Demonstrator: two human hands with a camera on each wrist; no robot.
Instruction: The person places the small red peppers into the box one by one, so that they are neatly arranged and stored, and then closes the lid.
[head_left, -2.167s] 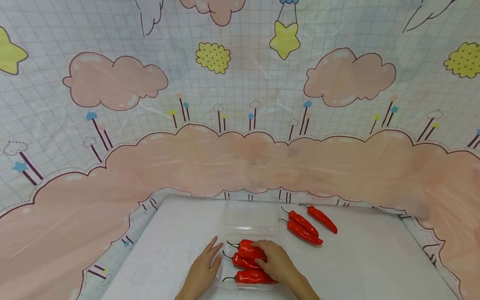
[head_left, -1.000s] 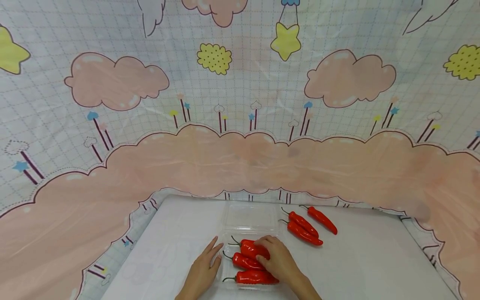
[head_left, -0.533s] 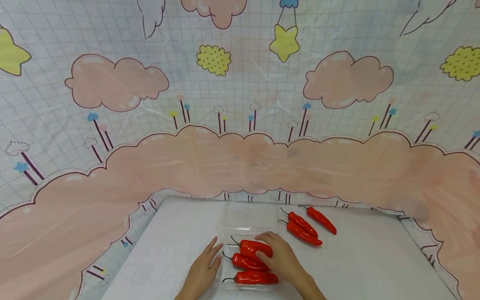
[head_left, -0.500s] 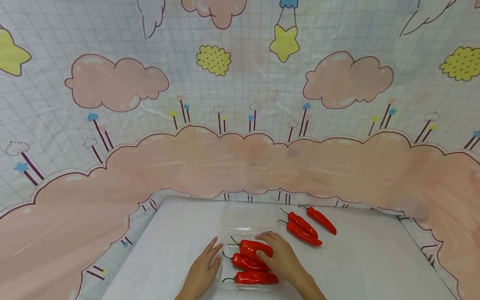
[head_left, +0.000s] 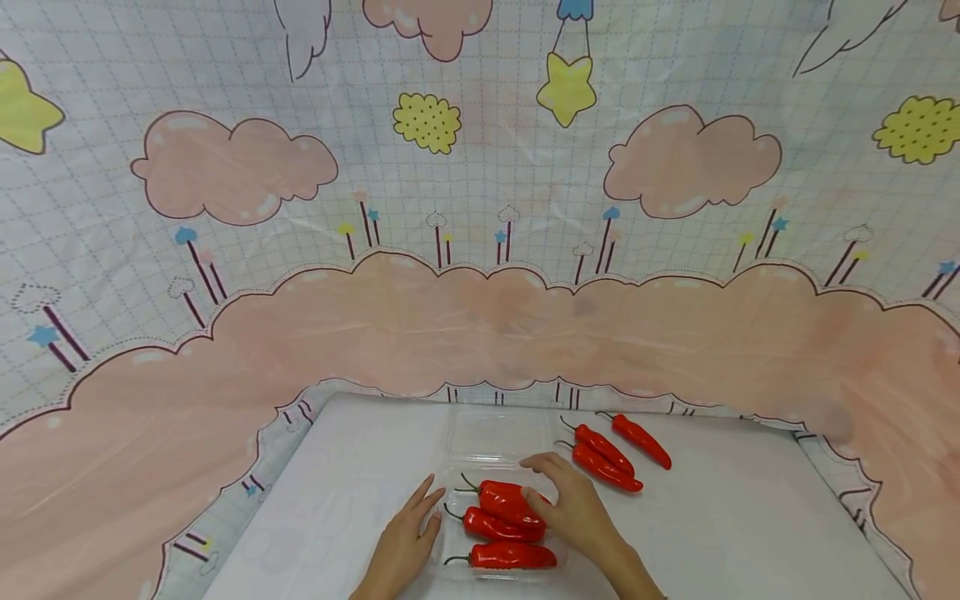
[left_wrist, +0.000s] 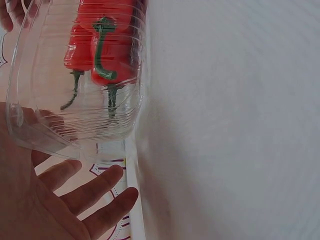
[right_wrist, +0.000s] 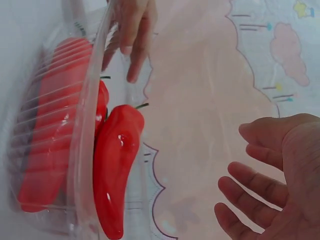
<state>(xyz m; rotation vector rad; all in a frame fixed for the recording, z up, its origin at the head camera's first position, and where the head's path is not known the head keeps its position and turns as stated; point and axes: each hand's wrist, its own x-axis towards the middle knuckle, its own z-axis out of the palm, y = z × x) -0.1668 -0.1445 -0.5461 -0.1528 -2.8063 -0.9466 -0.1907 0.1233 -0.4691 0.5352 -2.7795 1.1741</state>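
Red peppers (head_left: 502, 525) lie roughly parallel in a clear plastic container (left_wrist: 97, 131), stems leftward, presumably to fit compactly; left hand (head_left: 401, 542), fingers spread and empty, rests beside its wall, perhaps to steady it; right hand (head_left: 579, 510), fingers loose, grasps nothing nearby.

From my end I read the container (left_wrist: 95, 131) as clear, thin plastic, its walls ribbed and glossy; its lid (head_left: 497, 435) looks of the same see-through stuff, smooth on the flat; the red peppers (right_wrist: 117, 160) shine, smooth-skinned with pale highlights (real skin or plastic, I can't tell from here); the green stems (left_wrist: 99, 52) look duller; the white tabletop (head_left: 720, 500) is smooth and matt; the printed backdrop (head_left: 487, 325), cloth or thin sheeting, shows soft creases and a faint sheen.
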